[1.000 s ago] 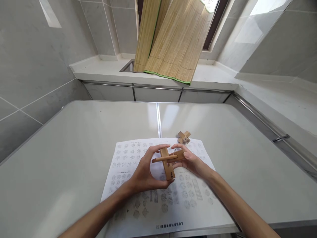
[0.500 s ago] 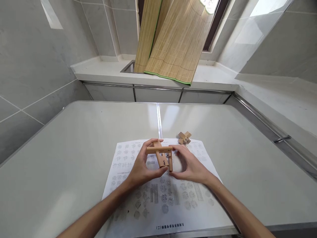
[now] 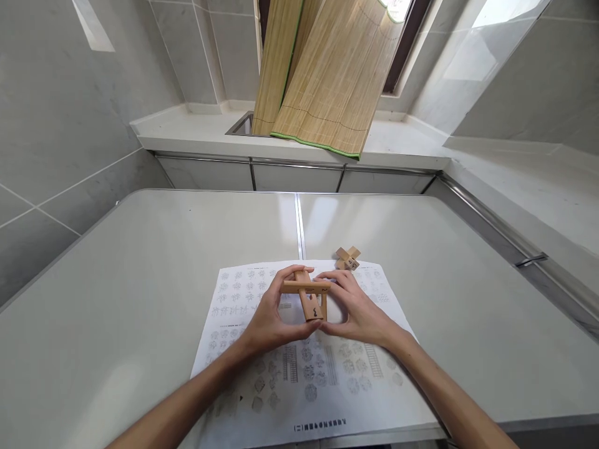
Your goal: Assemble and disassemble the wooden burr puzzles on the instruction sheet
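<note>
Between my two hands, above a printed sheet, are several wooden puzzle pieces set crosswise, with black numbers on them. My left hand is closed round the left side, its fingers at the far end of the wide piece and its thumb at the near end. From the right, my right hand pinches an upright wooden stick between thumb and fingers. Beyond my right hand, a small cross-shaped wooden puzzle rests at the sheet's far edge.
The pale folding table has a metal seam down its middle. Behind it runs a white ledge with a sink, partly covered by a hanging bamboo mat. Tiled walls rise on both sides.
The held pieces have shifted slightly right and closer to me. The upright stick now sits closer against the wide piece, and my hands have come nearer together.
</note>
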Motion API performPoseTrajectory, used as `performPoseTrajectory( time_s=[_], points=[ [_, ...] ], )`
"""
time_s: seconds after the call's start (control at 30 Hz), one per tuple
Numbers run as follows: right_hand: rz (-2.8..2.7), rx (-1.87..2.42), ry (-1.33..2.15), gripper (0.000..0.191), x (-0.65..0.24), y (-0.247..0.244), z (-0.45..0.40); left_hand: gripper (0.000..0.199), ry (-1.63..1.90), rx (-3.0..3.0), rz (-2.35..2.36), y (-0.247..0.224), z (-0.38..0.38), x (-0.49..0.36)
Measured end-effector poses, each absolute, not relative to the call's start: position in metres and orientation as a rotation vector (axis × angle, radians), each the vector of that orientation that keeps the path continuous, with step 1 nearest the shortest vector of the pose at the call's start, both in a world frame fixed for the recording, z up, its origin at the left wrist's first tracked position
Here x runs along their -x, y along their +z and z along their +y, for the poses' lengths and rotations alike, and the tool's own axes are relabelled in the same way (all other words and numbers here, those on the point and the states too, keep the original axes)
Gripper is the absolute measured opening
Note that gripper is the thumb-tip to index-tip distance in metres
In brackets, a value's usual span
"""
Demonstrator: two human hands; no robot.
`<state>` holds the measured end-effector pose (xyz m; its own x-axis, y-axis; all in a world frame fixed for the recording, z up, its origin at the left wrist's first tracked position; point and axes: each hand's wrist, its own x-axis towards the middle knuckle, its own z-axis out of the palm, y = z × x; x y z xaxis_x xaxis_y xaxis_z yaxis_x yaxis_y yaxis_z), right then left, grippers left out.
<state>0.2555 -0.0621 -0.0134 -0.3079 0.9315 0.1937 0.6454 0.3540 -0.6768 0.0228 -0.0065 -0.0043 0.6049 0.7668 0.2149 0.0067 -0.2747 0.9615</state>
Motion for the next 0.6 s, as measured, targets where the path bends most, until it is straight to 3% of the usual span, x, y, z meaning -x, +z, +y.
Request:
performPoseTrajectory(
  time_s=[0.1, 0.3, 0.6],
  points=[
    [-1.970, 1.327, 0.712, 0.061, -0.2557, -0.0135, -0.0612, 0.082, 0.813, -1.711, 0.639, -0.0032, -0.0070, -0.0229],
    [-1.773, 1.192, 0.766, 0.018, -0.2586, -0.0096, -0.0598, 0.083, 0.768, -1.777, 0.623, 0.0010, -0.0090, -0.0242],
    [-1.715, 1.288, 0.722, 0.017, -0.2569, -0.0117, -0.0619, 0.084, 0.695, -1.790, 0.607, 0.0033, -0.0084, -0.0231]
  ],
)
